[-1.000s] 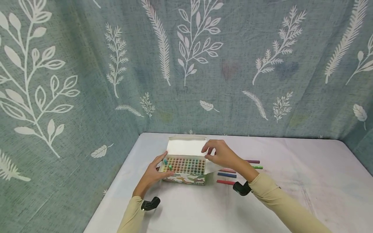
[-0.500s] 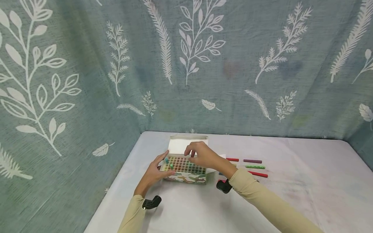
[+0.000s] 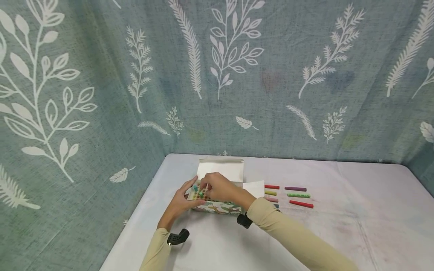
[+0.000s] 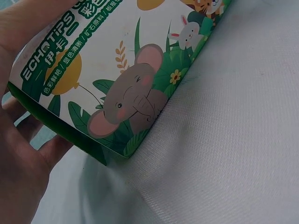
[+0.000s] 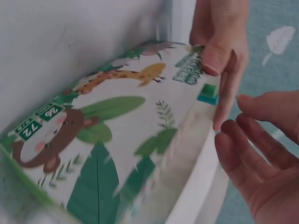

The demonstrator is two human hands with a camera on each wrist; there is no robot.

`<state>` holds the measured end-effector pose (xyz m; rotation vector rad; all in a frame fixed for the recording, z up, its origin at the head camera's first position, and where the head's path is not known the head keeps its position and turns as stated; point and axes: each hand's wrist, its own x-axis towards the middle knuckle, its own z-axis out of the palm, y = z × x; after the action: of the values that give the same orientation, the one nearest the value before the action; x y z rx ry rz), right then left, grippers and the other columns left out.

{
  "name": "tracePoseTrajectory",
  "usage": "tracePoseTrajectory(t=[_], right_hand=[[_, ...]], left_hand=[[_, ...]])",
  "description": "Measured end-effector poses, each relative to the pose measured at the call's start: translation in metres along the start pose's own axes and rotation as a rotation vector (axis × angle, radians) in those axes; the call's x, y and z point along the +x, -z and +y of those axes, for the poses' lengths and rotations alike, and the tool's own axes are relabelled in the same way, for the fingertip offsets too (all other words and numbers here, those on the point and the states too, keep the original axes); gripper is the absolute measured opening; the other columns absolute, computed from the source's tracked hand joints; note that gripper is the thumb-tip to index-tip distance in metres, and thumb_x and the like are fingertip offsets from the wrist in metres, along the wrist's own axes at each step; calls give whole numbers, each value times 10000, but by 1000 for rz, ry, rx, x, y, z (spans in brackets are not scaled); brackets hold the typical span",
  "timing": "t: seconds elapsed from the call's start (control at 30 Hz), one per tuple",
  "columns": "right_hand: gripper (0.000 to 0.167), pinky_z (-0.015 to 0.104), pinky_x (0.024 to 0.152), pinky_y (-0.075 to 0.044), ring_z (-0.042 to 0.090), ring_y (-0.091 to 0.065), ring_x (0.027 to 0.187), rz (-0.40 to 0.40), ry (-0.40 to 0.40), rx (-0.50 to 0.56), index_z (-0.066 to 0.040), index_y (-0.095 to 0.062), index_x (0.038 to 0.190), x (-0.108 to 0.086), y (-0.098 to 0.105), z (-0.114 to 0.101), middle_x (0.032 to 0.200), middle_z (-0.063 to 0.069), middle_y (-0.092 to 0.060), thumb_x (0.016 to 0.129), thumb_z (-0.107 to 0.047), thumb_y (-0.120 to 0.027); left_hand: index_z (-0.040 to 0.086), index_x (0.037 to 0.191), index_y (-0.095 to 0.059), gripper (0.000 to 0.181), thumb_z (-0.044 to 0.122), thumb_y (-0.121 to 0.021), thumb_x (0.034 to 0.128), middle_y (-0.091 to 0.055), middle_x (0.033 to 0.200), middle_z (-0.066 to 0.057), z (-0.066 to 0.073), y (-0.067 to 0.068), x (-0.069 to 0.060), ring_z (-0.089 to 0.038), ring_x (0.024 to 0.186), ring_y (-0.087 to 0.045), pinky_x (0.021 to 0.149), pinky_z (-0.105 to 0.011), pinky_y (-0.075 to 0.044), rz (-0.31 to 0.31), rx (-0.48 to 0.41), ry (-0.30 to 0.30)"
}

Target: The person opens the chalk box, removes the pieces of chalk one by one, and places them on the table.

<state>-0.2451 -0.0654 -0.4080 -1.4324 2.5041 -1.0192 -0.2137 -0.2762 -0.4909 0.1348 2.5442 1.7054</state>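
My left hand (image 3: pixel 179 203) grips the left end of an open printed cardboard box (image 3: pixel 215 207), its thumb over the front edge. The box, full of upright chalk sticks in many colours, shows a cartoon elephant in the left wrist view. A teal chalk stick (image 3: pixel 195 188) and a green chalk stick (image 3: pixel 201 194) stand higher than the rest at the left end. My right hand (image 3: pixel 220 188) is over the box, covering much of the chalk. In the right wrist view its bent fingers and thumb are apart with nothing between them, near a raised green-teal chalk stick (image 5: pixel 208 92).
The white lid (image 3: pixel 222 169) stands raised behind the box. A white side flap (image 3: pixel 253 189) sticks out to the right. Several coloured sticks lie farther right on the white table (image 3: pixel 339 233), among them a purple stick (image 3: pixel 295 189), a green patterned stick (image 3: pixel 298 195) and a red stick (image 3: pixel 301 204).
My right hand has moved left, from the right flap across the box to the raised chalk sticks. My left hand still holds the box, which has stayed put.
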Motion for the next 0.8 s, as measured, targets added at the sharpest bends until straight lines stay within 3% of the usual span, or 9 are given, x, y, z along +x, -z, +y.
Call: tracePoseTrajectory(t=[0.2, 0.33, 0.47, 0.6, 0.8], right_hand=[[190, 154, 679, -485, 118, -610, 810, -32, -29, 11, -31, -708, 990, 9, -16, 2, 989, 67, -639, 849, 67, -627], [164, 140, 627, -470, 95, -603, 735, -50, -9, -1, -27, -722, 982, 13, -26, 6, 973, 74, -671, 860, 51, -642], [96, 126, 584, -438, 44, -563, 660, -37, 35, -57, -39, -738, 944, 16, -34, 11, 901, 62, -698, 867, -31, -682], [100, 117, 584, -440, 30, -569, 656, -16, 54, -97, -49, -745, 914, 17, -36, 12, 861, 42, -703, 861, -1, -675], [158, 116, 607, -464, 57, -613, 709, -11, 24, -83, -49, -750, 915, 17, -32, 8, 867, 29, -706, 851, 56, -650]], left_hand=[[272, 1489, -314, 925, 230, -841, 729, -291, 1498, -26, -2, 0, 0, -287, 1194, -490, 909, -406, -480, -5, -6, -47], [300, 1483, -321, 929, 254, -847, 719, -306, 1491, 8, -2, 0, 1, -246, 1294, -396, 976, -428, -431, 0, 13, -60], [315, 1481, -324, 934, 261, -851, 712, -303, 1491, 26, -1, -1, 1, -239, 1269, -425, 917, -403, -471, -2, 12, -57], [329, 1478, -322, 937, 284, -852, 707, -295, 1496, 35, 0, -1, 0, -238, 1268, -425, 928, -418, -462, 0, 18, -50], [328, 1479, -317, 948, 300, -856, 699, -283, 1506, 24, -2, 0, 1, -242, 1346, -318, 1006, -485, -391, 4, 34, -51]])
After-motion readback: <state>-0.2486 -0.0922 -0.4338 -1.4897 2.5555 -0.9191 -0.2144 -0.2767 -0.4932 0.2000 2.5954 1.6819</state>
